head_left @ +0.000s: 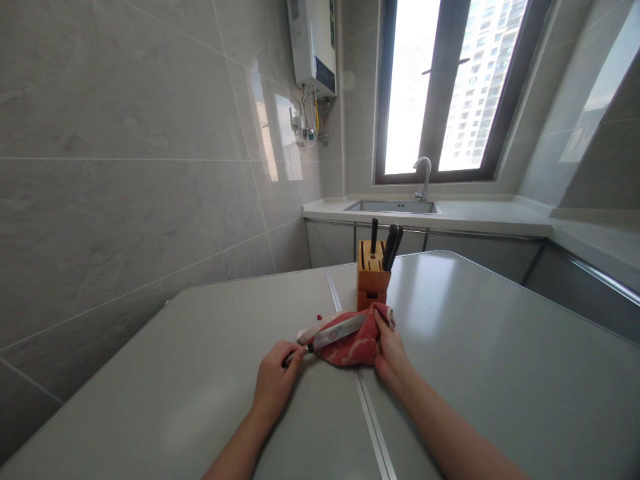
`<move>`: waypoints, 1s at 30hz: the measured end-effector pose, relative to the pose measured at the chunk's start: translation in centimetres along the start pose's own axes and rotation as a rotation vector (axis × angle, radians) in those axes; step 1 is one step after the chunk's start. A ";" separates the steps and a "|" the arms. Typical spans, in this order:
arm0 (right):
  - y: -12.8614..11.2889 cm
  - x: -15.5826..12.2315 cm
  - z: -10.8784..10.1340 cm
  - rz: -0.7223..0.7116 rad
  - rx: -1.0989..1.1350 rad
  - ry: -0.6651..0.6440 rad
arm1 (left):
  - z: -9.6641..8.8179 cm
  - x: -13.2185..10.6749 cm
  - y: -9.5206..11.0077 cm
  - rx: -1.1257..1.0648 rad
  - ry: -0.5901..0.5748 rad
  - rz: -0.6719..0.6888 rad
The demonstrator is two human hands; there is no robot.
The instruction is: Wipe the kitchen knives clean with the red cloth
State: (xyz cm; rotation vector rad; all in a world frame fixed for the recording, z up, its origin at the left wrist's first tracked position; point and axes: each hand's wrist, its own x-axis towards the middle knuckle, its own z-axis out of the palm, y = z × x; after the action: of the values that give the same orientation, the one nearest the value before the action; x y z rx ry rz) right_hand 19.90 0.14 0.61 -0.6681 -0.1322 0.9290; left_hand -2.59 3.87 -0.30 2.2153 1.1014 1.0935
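My left hand (278,375) is closed round the dark handle of a kitchen knife (334,334), whose wide blade points right and a little away from me. In my right hand (393,353) is a red and white towel (353,352), gripped at its right end. The towel lies under and behind the blade, and a fold of it covers the blade's tip. Just beyond the towel stands a wooden knife block (373,277) with black-handled tools (393,247) in its slots.
The pale table (225,333) has a seam (370,420) down its middle. A small red bit (319,317) lies behind the towel. Farther back are a counter with a sink (393,207), a faucet (425,177), a window and a wall-mounted water heater (314,47).
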 end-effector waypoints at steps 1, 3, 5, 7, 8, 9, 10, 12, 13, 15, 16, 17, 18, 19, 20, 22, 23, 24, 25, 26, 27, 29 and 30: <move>0.0 0.0 0.0 0.004 0.003 0.003 | 0.0 0.0 0.0 0.002 0.004 0.002; -0.1 -0.1 0.1 0.010 0.010 0.006 | 0.0 0.0 0.1 0.005 0.010 0.005; -0.1 -0.2 0.2 0.020 0.017 0.008 | 0.0 0.1 0.1 0.007 0.013 0.008; -0.1 -0.4 0.3 0.045 0.017 0.005 | 0.0 0.1 0.0 0.003 0.013 0.013; -0.1 -0.5 0.4 0.059 0.017 0.000 | 0.0 0.1 0.0 0.001 0.012 0.016; 0.0 -0.6 0.4 0.074 0.015 -0.010 | 0.0 0.2 -0.1 -0.003 0.010 0.018; 0.1 -0.7 0.5 0.088 0.013 -0.025 | 0.0 0.2 -0.1 -0.007 0.008 0.018; 0.3 -0.9 0.5 0.102 0.009 -0.057 | 0.1 0.2 -0.2 -0.015 0.004 0.014; 0.4 -1.0 0.5 0.108 0.005 -0.074 | 0.1 0.2 -0.3 -0.019 0.002 0.012; 0.7 -1.2 0.4 0.116 -0.014 -0.111 | 0.1 0.2 -0.2 -0.027 -0.004 0.010; 0.9 -1.3 0.4 0.117 -0.029 -0.130 | 0.0 0.2 -0.1 -0.030 -0.010 0.011; 1.1 -1.4 0.4 0.117 -0.049 -0.149 | 0.0 0.1 0.1 -0.034 -0.018 0.012; 1.3 -1.5 0.3 0.117 -0.069 -0.166 | 0.0 0.1 0.2 -0.039 -0.028 0.015; 1.5 -1.5 0.3 0.115 -0.086 -0.181 | 0.0 0.0 0.4 -0.046 -0.041 0.018; 1.8 -1.6 0.2 0.115 -0.099 -0.194 | 0.0 0.0 0.5 -0.053 -0.055 0.021; 2.1 -1.7 0.2 0.120 -0.113 -0.217 | 0.1 -0.1 0.8 -0.065 -0.087 0.030; 2.3 -1.8 0.2 0.125 -0.117 -0.226 | 0.2 -0.2 0.9 -0.070 -0.106 0.033; 2.4 -1.8 0.2 0.129 -0.121 -0.234 | 0.2 -0.2 0.9 -0.072 -0.125 0.036; 2.5 -1.9 0.2 0.133 -0.127 -0.240 | 0.3 -0.2 1.0 -0.073 -0.144 0.037; 2.5 -2.1 0.3 0.137 -0.134 -0.243 | 0.3 -0.2 1.1 -0.073 -0.163 0.037; 2.5 -2.2 0.3 0.137 -0.142 -0.243 | 0.4 -0.3 1.1 -0.071 -0.179 0.036; 2.5 -2.5 0.5 0.130 -0.159 -0.238 | 0.4 -0.3 1.2 -0.060 -0.199 0.039; 2.4 -2.6 0.5 0.127 -0.170 -0.235 | 0.4 -0.3 1.3 -0.050 -0.204 0.044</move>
State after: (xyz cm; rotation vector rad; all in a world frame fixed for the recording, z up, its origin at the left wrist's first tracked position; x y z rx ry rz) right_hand 16.46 -0.61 0.06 -0.7284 -0.3843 1.1258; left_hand -1.78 2.85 0.21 2.2632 0.9330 0.8790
